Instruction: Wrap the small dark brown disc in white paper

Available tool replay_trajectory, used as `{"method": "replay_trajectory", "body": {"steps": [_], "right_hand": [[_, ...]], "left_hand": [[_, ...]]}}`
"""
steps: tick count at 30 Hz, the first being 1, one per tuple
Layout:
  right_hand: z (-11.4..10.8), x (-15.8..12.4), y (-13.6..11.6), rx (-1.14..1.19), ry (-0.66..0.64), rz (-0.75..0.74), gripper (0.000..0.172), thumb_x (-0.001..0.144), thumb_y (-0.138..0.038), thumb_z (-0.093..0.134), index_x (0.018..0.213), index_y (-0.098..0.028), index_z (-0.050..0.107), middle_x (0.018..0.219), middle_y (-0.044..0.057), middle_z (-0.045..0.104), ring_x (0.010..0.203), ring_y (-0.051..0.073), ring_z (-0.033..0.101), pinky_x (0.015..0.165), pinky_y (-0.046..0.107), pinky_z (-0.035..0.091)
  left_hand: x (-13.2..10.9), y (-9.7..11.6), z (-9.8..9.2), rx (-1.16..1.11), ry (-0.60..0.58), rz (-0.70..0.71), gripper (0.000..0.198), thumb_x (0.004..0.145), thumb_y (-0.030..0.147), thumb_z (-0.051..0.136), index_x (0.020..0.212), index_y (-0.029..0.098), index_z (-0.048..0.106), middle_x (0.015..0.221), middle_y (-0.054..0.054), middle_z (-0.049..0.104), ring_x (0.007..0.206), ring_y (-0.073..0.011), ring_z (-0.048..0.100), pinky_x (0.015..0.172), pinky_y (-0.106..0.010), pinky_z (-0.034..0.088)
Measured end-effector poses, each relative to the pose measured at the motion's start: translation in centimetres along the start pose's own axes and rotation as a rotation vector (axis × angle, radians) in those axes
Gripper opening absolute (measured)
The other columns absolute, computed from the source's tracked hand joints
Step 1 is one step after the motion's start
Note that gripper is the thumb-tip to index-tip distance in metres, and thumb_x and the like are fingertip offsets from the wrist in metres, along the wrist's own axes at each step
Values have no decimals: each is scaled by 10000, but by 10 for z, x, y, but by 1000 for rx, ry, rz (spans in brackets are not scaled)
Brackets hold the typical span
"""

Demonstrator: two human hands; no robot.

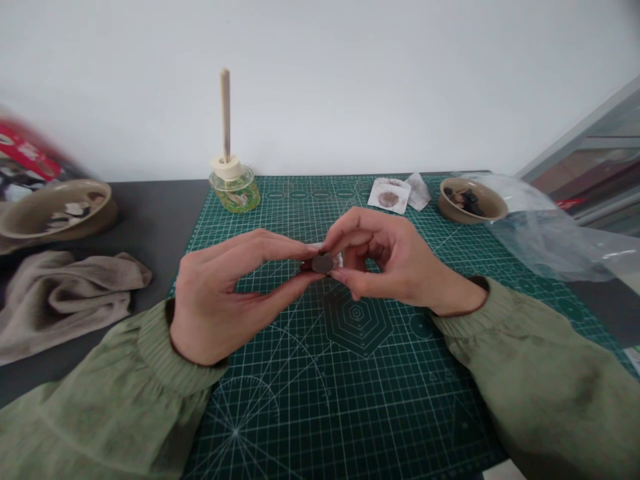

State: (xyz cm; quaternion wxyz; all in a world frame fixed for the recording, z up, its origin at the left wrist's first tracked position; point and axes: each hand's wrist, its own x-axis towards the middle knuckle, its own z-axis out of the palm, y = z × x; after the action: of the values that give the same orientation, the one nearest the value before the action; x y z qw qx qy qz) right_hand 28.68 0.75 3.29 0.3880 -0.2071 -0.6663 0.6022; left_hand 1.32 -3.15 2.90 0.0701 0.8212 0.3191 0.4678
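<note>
A small, round, dark brown disc (323, 263) is pinched between both hands above the middle of the mat. From the left, my left hand (235, 287) holds its edge between thumb and fingertips. On the other side, my right hand (385, 257) pinches the disc with thumb and forefinger, its remaining fingers curled. A bit of whitish, partly see-through material shows behind the disc, mostly hidden by the fingertips. Under both hands lies a green cutting mat (350, 400) with white grid lines.
A glass diffuser bottle (237, 190) with sticks stands at the back left. White square packets (390, 195) lie near a small bowl (473, 200) of dark pieces. Clear plastic (555, 220) spreads at right. On the left are a larger bowl (60, 210) and a crumpled cloth (65, 293).
</note>
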Motion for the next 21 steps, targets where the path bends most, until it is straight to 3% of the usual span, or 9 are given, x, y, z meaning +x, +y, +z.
{"method": "replay_trajectory", "body": {"steps": [15,21], "right_hand": [[0,1,1,50,-31,-27,447,896,-54,1137,1196,-187,834,963,-17,927,612,95,822,532,144,585],[0,0,2,82,-41,-35,462,882,3,1123,1195,-190,843,979,-25,934,617,82,826,545,126,594]], "left_hand": [[2,1,-2,-24,-18,-10,133,1174,246,959,1261,330,904,1216,25,985,968,-203,944,921,-383,819],[3,1,-3,-70,2,-3,172,1138,206,985,1244,329,930,1177,25,984,963,-182,939,897,-349,812]]}}
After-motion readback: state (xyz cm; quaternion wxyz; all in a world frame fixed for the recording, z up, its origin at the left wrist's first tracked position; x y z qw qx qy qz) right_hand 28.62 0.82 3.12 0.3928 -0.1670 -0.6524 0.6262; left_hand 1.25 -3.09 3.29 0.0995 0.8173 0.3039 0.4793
